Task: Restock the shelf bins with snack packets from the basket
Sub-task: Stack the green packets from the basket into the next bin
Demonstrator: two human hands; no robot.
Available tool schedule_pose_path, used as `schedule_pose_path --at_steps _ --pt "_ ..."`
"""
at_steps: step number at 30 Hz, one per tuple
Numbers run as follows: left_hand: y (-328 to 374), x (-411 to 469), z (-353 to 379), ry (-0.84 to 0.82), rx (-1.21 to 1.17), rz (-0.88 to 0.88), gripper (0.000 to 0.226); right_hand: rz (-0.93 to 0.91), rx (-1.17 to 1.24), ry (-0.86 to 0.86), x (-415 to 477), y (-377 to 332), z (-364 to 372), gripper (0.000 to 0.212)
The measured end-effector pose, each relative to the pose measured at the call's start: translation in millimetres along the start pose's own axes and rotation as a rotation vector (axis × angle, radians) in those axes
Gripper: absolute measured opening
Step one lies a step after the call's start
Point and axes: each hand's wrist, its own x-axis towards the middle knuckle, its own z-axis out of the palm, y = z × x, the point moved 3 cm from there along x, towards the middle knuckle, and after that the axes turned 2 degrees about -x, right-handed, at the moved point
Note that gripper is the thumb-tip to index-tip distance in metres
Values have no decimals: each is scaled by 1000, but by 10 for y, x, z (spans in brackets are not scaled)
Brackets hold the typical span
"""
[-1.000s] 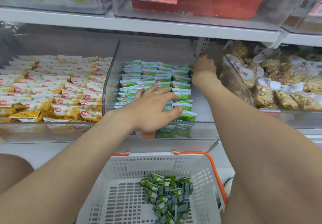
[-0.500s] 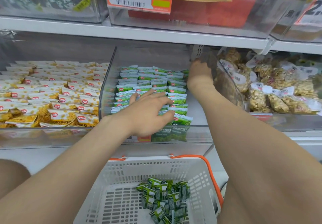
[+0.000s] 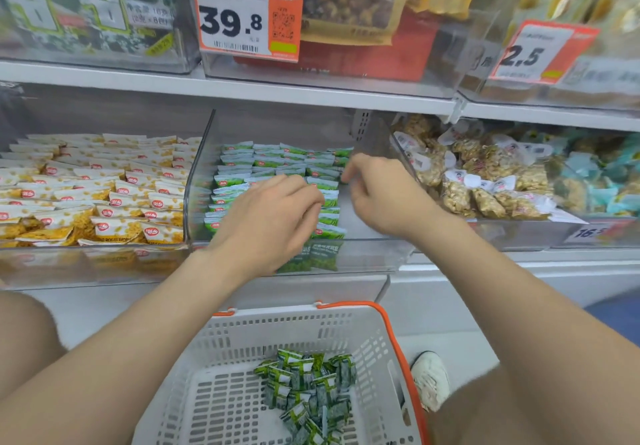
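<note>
Gripping green snack packets (image 3: 277,161) at front edge of clear bin (image 3: 363,258) with left hand (image 3: 273,222), fingers curled over them; reaching alongside with right hand (image 3: 381,195), curled, hold unclear.

You were in a shop, facing a snack display. White shelf boards (image 3: 104,75) ran across in tiers, and clear plastic bins (image 3: 363,257) sat side by side on them, each kept to one product: yellow packets (image 3: 104,195) on the left, green packets (image 3: 277,158) in rows in the middle, clear bags of a pale nut-like snack (image 3: 485,181) on the right. Orange-and-white labels hung on the upper bin fronts: a 39.8 price tag (image 3: 247,18) with a barcode and a QR code, and a 2.5 price tag (image 3: 540,53). Below you, a grey shopping basket (image 3: 277,316) with an orange handle (image 3: 391,326) held more of the green packets.
</note>
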Motion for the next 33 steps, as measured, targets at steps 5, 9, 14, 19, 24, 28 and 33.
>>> schedule_pose_path --at_steps 5,9,14,19,24,28,33 --pt "369 -328 -86 85 -41 134 23 -190 -30 -238 -700 -346 11 11" --pt "491 -598 290 -413 30 176 23 -214 -230 -576 -1085 -341 469 13" --pt "335 -922 934 -915 74 -47 15 -267 -338 -813 -1309 -291 923 11" --pt "5 -1454 1709 -1090 63 -335 19 -302 -376 -930 -1320 -204 1184 13" --pt "-166 -2116 2262 -1227 -45 -614 42 -336 -398 -988 -1323 -189 1441 13" --pt "-200 -2410 2547 -1103 -245 -876 58 -354 -390 -1016 -1289 -210 1620 18" --pt "-427 -2607 2728 -774 -396 -1160 29 -379 -407 -1036 -1299 -209 1715 26"
